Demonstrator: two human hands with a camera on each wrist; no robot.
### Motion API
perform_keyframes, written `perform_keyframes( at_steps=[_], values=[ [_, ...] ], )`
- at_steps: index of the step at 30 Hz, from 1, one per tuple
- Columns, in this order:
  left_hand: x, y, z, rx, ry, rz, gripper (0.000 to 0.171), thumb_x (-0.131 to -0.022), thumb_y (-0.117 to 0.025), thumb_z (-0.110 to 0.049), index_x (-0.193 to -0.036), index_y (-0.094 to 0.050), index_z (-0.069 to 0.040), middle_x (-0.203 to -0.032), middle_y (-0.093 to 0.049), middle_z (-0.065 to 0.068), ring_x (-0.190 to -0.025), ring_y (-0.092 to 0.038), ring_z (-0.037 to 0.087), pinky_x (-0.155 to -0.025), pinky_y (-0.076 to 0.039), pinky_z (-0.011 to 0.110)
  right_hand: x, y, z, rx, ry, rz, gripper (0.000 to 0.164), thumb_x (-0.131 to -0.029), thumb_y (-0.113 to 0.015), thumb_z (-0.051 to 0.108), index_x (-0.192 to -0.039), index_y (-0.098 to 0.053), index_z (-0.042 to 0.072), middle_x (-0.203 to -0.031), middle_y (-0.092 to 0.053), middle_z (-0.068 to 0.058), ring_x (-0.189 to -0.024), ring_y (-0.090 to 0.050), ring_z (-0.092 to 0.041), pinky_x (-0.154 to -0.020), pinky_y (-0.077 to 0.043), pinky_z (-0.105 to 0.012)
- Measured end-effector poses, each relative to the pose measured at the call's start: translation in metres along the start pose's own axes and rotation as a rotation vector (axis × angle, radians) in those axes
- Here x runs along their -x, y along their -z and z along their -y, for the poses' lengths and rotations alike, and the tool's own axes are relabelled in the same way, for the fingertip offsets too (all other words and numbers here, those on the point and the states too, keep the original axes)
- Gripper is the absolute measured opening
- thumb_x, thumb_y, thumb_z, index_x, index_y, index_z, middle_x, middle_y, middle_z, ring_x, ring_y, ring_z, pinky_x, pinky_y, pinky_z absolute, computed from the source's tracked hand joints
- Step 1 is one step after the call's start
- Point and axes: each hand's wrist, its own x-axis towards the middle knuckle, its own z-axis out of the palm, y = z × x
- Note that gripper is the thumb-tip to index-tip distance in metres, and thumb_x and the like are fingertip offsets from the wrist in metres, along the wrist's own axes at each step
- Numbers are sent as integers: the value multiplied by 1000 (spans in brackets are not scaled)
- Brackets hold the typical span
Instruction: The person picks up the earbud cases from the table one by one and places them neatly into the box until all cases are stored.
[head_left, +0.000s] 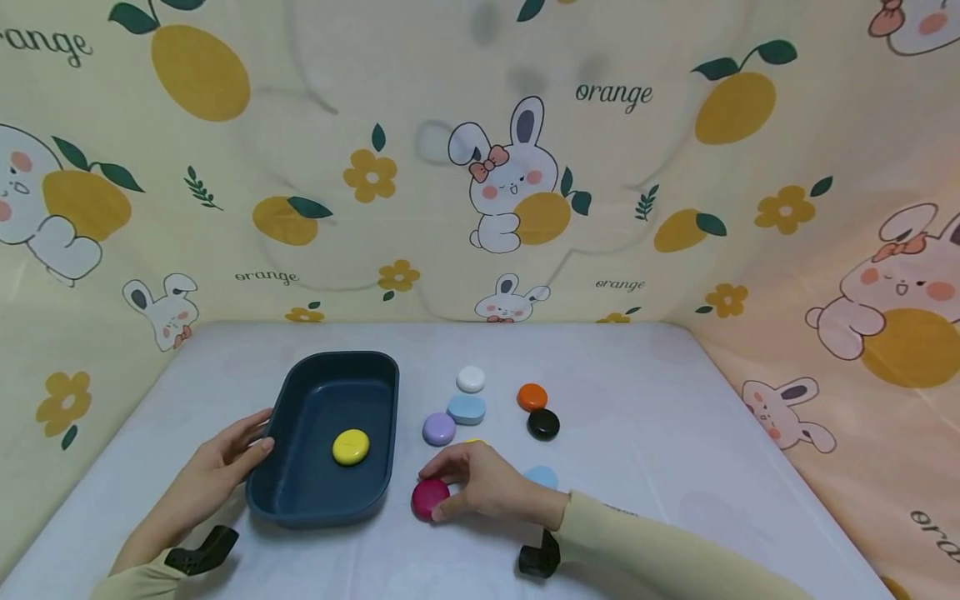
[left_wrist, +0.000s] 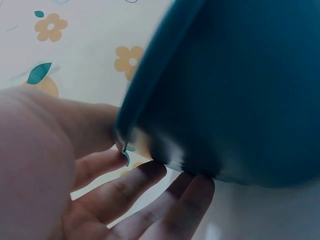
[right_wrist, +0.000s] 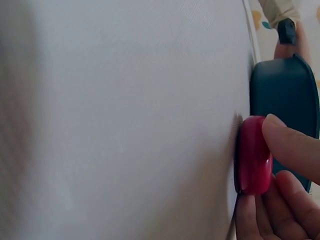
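While the right hand [head_left: 486, 483] pinches a crimson disc [head_left: 427, 500] between thumb and fingers, the left hand [head_left: 217, 467] holds the left wall of a dark blue tray [head_left: 303, 408], thumb at the rim and fingers against the outside. A yellow disc [head_left: 351, 447] lies inside the tray, whose right wall stands between it and the crimson one. Beyond the right hand sit a purple disc [head_left: 438, 429], a light blue oval piece [head_left: 467, 409] just beside it, and a white disc [head_left: 471, 379] farther off. To their right, an orange disc [head_left: 532, 397] is next to a nearer black disc [head_left: 543, 425]. The right hand partly hides a second yellow piece [head_left: 472, 441] and a pale blue piece [head_left: 542, 476].

The crimson disc is near the tray's right side, round face up; being round, it shows no long axis from above. Whether it touches the table [head_left: 637, 417] is unclear. The tray's long axis runs near to far.
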Motion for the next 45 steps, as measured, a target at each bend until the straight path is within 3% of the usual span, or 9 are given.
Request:
perform_keyframes(
  at_steps=[11, 21, 30, 45],
  values=[
    [1, 1, 0, 4, 16, 15, 79, -101, -50, -48, -154, -21, 3, -152, -28, 32, -133, -38, 46, -97, -48, 48, -2, 3, -1, 65, -20, 18, 45, -74, -85, 0, -115, -69, 12, -110, -68, 5, -100, -64, -10, -89, -52, -25],
    [0, -1, 1, 18, 10, 17, 80, -101, -50, -49, -154, -21, 4, -152, -29, 31, -133, -39, 45, -97, -48, 46, -3, 4, -6, 133, 26, 57, 49, -73, -86, 0, -117, -70, 14, -112, -67, 9, -102, -62, -6, -95, -49, -24],
    [0, -1, 1, 6, 12, 7, 79, -101, -50, -48, -153, -21, 4, -151, -29, 32, -133, -39, 45, -96, -49, 46, -2, 4, -5, 129, 27, 44, 47, -74, -86, 2, -116, -70, 15, -111, -67, 10, -100, -63, -8, -92, -51, -25],
    [1, -2, 2, 5, -1, -7, 77, -102, -50, -48, -153, -23, 4, -150, -31, 32, -131, -41, 45, -95, -51, 44, -12, 18, 21, 24, 12, -105, 44, -74, -87, 5, -114, -70, 14, -110, -66, 1, -96, -66, -23, -82, -57, -30]
  ],
)
